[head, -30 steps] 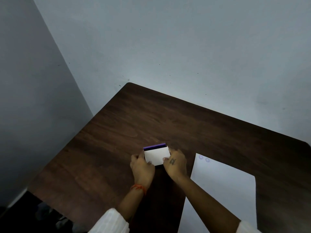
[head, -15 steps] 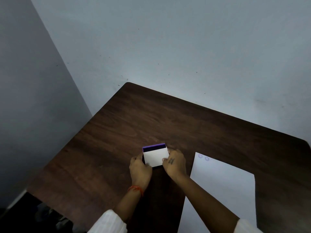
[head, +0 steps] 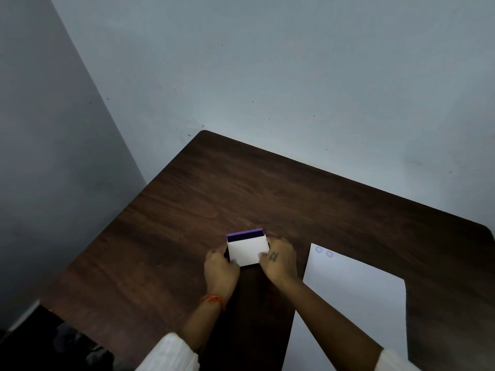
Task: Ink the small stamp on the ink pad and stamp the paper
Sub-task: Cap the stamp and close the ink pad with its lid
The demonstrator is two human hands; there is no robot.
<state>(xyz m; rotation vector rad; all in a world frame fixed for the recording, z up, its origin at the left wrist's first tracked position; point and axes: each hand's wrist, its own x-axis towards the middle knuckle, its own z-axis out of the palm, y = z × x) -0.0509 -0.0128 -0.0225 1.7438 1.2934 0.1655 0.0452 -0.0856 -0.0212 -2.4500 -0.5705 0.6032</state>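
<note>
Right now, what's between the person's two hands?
The head view shows a white box with a purple inside, held between the left hand and right hand.

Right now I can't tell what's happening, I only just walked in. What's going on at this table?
A person holds a small white box with a purple edge between both hands, the left hand on its left side and the right hand on its right. It sits on the dark wooden table. To the right lies a white paper with two faint round stamp marks near its far corner. No stamp is visible.
</note>
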